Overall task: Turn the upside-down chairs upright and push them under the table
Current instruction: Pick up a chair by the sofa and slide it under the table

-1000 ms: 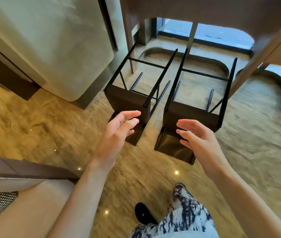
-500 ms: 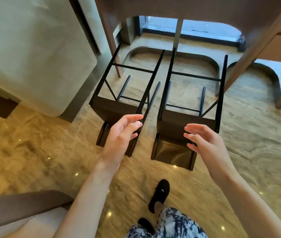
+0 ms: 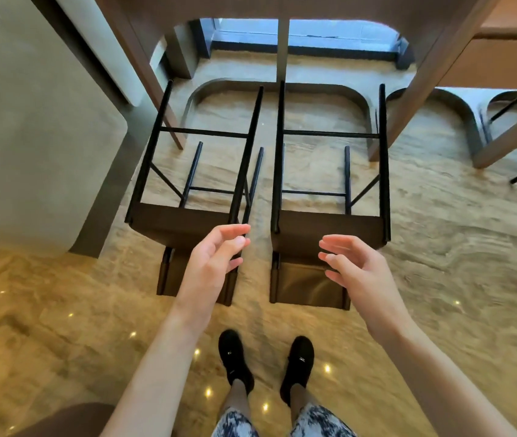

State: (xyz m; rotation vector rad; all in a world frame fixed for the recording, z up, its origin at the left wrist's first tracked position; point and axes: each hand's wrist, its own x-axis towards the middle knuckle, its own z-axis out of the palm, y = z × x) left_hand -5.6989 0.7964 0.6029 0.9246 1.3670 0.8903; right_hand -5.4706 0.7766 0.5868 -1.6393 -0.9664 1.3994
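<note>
Fingers [image 3: 232, 230] of both hands, left hand [image 3: 211, 263] and right hand [image 3: 358, 268], were spread, holding nothing, above two upside-down dark-brown chairs [image 3: 329, 230] whose thin black metal legs pointed up.

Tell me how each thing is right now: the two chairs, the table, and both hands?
Left dark brown chair with black metal legs: upside down on the floor, legs up, not held.
Right dark brown chair with black metal legs: upside down beside it, not held.
Brown wooden table: standing upright beyond the chairs.
Left hand: open, holding nothing.
Right hand: open, holding nothing.
</note>
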